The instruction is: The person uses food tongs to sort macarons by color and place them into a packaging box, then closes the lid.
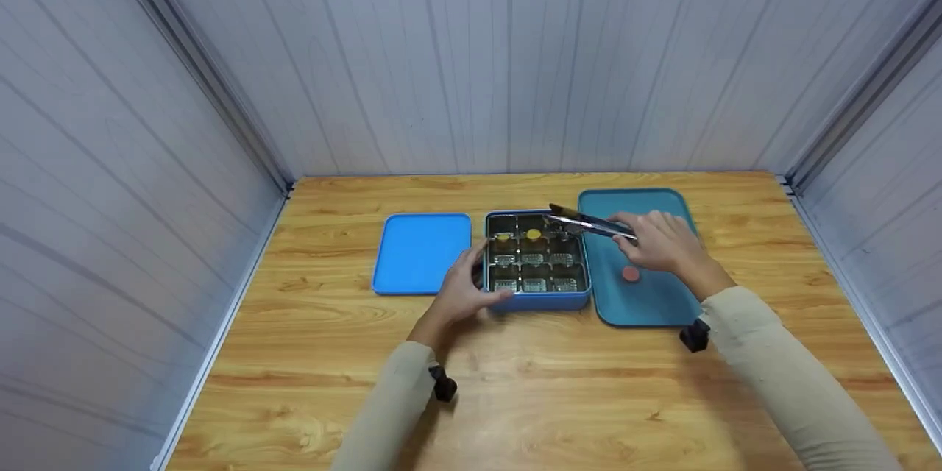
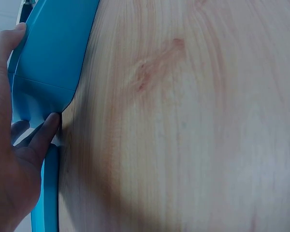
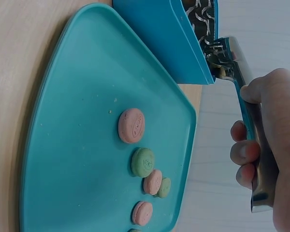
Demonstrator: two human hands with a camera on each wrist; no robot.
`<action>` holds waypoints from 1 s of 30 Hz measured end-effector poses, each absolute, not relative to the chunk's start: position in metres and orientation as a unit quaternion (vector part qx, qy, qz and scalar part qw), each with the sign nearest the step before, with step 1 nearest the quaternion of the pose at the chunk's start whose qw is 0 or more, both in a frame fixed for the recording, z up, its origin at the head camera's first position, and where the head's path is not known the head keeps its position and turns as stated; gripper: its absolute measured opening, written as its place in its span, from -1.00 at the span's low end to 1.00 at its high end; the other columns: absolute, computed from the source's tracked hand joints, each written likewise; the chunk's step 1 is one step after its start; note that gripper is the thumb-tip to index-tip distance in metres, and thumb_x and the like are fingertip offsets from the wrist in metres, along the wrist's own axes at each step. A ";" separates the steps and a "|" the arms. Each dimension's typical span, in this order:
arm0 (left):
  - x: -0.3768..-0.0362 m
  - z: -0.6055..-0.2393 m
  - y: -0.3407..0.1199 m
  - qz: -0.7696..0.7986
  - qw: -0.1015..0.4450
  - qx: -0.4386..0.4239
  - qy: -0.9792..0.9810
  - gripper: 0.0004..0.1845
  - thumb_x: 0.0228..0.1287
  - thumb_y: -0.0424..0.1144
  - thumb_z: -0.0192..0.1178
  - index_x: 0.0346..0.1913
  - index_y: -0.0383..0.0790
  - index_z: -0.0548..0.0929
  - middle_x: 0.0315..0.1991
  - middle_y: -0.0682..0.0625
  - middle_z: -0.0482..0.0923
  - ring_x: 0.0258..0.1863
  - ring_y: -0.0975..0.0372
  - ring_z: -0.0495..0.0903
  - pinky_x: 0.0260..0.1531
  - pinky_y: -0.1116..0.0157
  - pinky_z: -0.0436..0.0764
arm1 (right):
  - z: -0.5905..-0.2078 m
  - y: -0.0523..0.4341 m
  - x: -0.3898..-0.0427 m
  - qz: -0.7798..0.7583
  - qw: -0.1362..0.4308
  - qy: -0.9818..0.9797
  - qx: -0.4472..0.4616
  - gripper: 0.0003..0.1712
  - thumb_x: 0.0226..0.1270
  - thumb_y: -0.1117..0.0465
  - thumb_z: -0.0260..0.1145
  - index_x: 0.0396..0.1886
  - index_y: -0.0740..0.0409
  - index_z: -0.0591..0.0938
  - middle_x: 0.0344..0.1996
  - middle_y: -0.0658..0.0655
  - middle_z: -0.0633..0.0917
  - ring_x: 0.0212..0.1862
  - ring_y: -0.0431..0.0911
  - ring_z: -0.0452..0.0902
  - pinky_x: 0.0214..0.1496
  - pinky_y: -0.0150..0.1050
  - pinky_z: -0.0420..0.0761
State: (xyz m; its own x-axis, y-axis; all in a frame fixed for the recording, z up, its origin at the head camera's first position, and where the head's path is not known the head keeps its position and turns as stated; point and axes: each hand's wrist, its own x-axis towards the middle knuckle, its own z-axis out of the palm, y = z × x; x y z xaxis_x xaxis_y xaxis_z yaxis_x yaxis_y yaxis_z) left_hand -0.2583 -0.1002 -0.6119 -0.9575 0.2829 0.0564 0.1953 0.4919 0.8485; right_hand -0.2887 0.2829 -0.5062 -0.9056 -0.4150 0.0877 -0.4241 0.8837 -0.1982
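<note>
A blue box (image 1: pixel 541 301) with a metal grid of compartments sits mid-table. Two yellow macarons (image 1: pixel 533 234) lie in its far row. My left hand (image 1: pixel 471 283) grips the box's near left corner, and the left wrist view shows my left hand (image 2: pixel 9 159) wrapped against the box wall (image 2: pixel 48 72). My right hand (image 1: pixel 655 239) holds metal tongs (image 1: pixel 589 223) whose tips reach over the box's far right corner. The right wrist view shows the tongs (image 3: pixel 241 82) at the box rim (image 3: pixel 169 34). I cannot tell if the tips hold anything.
A teal tray (image 1: pixel 647 302) lies right of the box with a pink macaron (image 1: pixel 631 274) on it. In the right wrist view the tray (image 3: pixel 77 96) carries several pink (image 3: pixel 131 125) and green (image 3: pixel 143 162) macarons. A blue lid (image 1: pixel 419 254) lies left of the box. Grey panel walls enclose the wooden table (image 1: pixel 515 397).
</note>
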 end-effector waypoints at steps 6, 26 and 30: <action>-0.257 -0.608 -0.100 0.480 0.044 0.135 0.866 0.23 0.23 0.02 0.70 0.83 -0.16 0.19 0.70 -0.30 0.35 0.69 -0.25 0.36 0.68 -0.34 0.38 | -0.507 0.284 -0.288 0.118 0.019 -0.969 0.216 -0.53 0.65 0.12 0.32 0.43 0.14 0.71 -0.64 0.06 0.56 -0.64 -0.13 0.26 -0.58 -0.27 0.18; -0.256 -0.610 -0.099 0.481 0.055 0.124 0.866 0.21 0.28 0.04 0.67 0.85 -0.06 0.16 0.78 -0.29 0.24 0.75 -0.27 0.29 0.69 -0.35 0.37 | -0.510 0.298 -0.272 0.145 0.043 -0.967 0.207 -0.48 0.61 0.10 0.40 0.46 0.14 0.69 -0.71 0.00 0.41 -0.66 -0.16 0.16 -0.54 -0.28 0.11; -0.256 -0.610 -0.099 0.487 0.057 0.124 0.863 0.21 0.27 0.04 0.68 0.84 -0.07 0.18 0.79 -0.29 0.21 0.76 -0.27 0.26 0.70 -0.34 0.36 | -0.510 0.308 -0.264 0.139 0.065 -0.965 0.214 -0.51 0.61 0.10 0.41 0.42 0.14 0.70 -0.58 0.10 0.68 -0.64 -0.16 0.29 -0.55 -0.26 0.21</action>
